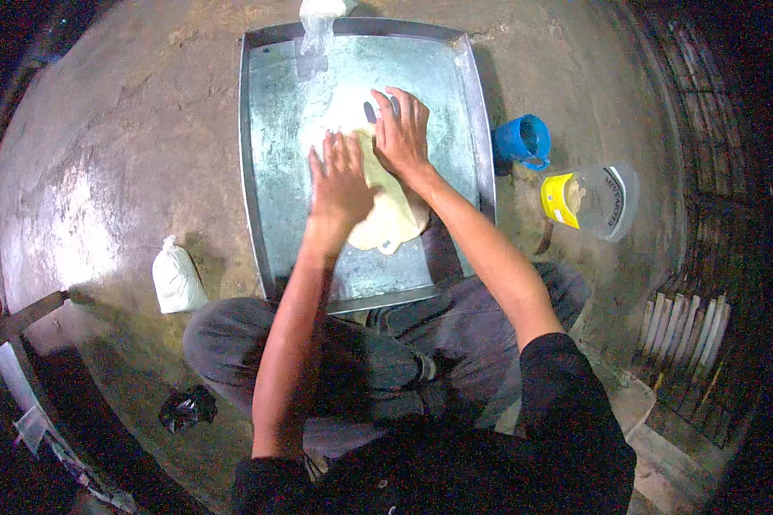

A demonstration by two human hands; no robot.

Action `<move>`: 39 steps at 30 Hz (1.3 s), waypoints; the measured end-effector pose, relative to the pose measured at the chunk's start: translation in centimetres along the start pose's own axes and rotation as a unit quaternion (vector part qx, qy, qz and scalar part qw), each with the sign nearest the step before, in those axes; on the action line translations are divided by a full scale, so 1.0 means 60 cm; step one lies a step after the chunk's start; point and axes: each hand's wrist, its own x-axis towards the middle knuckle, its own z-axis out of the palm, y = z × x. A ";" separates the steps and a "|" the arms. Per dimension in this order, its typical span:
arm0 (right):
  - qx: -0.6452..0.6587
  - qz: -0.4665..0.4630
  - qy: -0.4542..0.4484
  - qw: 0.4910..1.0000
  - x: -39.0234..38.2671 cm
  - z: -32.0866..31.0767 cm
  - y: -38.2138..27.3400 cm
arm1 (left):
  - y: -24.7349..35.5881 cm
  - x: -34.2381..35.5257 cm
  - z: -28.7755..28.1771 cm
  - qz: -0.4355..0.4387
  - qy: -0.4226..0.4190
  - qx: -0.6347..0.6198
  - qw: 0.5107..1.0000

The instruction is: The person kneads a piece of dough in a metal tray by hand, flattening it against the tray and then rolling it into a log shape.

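Note:
My left hand (342,180) lies over the pale yellow dough (386,215), fingers spread and palm down, touching its upper left part. Just right of it, my right hand (401,137) is at the dough's top edge, fingers bent and a little apart, with small dark marks beside the fingertips that I cannot make out. The dough is stretched lengthwise, partly hidden by both hands, on a shallow metal tray (279,154) with raised sides. White powder lies on the tray above it. At the tray's far edge a white plastic bag (322,15) hangs over the rim.
Right of the tray stand a blue mug (520,137) and a clear plastic container with a yellow label (584,199). A white sack (177,279) and a crumpled black bag (185,410) lie at left. My crossed legs border the tray; metal bars (683,335) stand far right.

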 end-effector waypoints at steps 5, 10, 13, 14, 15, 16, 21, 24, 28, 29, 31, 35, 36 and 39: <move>-0.011 -0.037 -0.007 0.999 0.016 -0.008 0.020 | 0.054 -0.041 0.036 0.070 0.030 -0.041 0.996; -0.039 -0.054 -0.017 0.998 0.035 0.005 0.024 | 0.064 -0.046 0.032 0.051 0.022 0.016 0.998; -0.049 -0.062 -0.005 0.997 0.041 0.017 0.029 | 0.077 -0.056 0.030 0.044 0.001 0.038 0.998; -0.046 -0.067 0.002 0.997 0.046 0.023 0.031 | 0.079 -0.059 0.031 0.038 0.003 0.043 0.998; -0.042 -0.074 0.012 0.996 0.055 0.028 0.034 | 0.080 -0.060 0.031 0.038 0.000 0.047 0.998; -0.028 -0.067 0.022 0.997 0.059 0.031 0.038 | 0.081 -0.060 0.031 0.038 -0.003 0.051 0.998; -0.017 -0.059 0.032 0.998 0.067 0.038 0.051 | 0.091 -0.057 0.019 0.027 -0.057 0.061 0.996; -0.018 -0.053 0.023 0.998 0.079 0.036 0.059 | 0.099 -0.056 0.014 0.017 -0.066 0.060 0.996; 0.008 -0.041 0.024 0.999 0.089 0.025 0.069 | 0.100 -0.048 0.004 0.010 -0.094 0.031 0.995; 0.017 -0.039 0.031 0.999 0.090 0.018 0.075 | 0.099 -0.045 0.000 0.009 -0.099 0.024 0.995; 0.040 -0.006 0.037 0.998 0.069 0.002 0.057 | 0.097 -0.043 0.000 0.011 -0.111 0.027 0.993; 0.081 -0.016 -0.029 0.996 -0.001 -0.004 0.032 | 0.107 -0.041 0.002 0.007 -0.106 0.057 0.993; 0.055 -0.013 0.003 0.998 0.002 -0.001 0.032 | 0.103 -0.047 0.011 0.003 -0.099 0.066 0.993; 0.027 -0.004 0.025 0.999 0.022 0.007 0.035 | 0.098 -0.056 0.013 0.015 -0.080 0.079 0.994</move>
